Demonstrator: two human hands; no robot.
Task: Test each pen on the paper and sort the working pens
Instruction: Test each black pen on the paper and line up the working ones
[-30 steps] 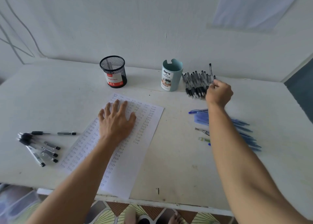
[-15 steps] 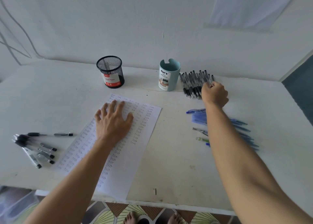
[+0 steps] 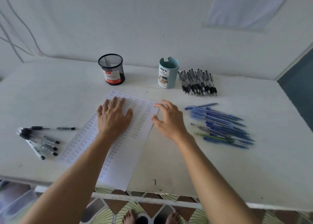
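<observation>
A white sheet of paper (image 3: 125, 156) covered with rows of handwritten test marks lies in the middle of the table. My left hand (image 3: 113, 117) rests flat on it, fingers spread. My right hand (image 3: 169, 120) hovers at the paper's right edge, fingers apart and empty. A row of black pens (image 3: 198, 83) lies at the back right. A heap of blue pens (image 3: 221, 127) lies to the right of my right hand. Several black pens (image 3: 39, 139) lie at the left.
A black mesh pen cup (image 3: 112, 69) and a teal desk organizer cup (image 3: 168, 73) stand at the back, near the wall. The white table (image 3: 186, 164) ends close to me; bare feet (image 3: 149, 217) show on the patterned floor below its front edge.
My right hand has left the row of black pens at the back right and pulled back to the paper's right edge, now empty. My left hand stayed flat on the paper.
</observation>
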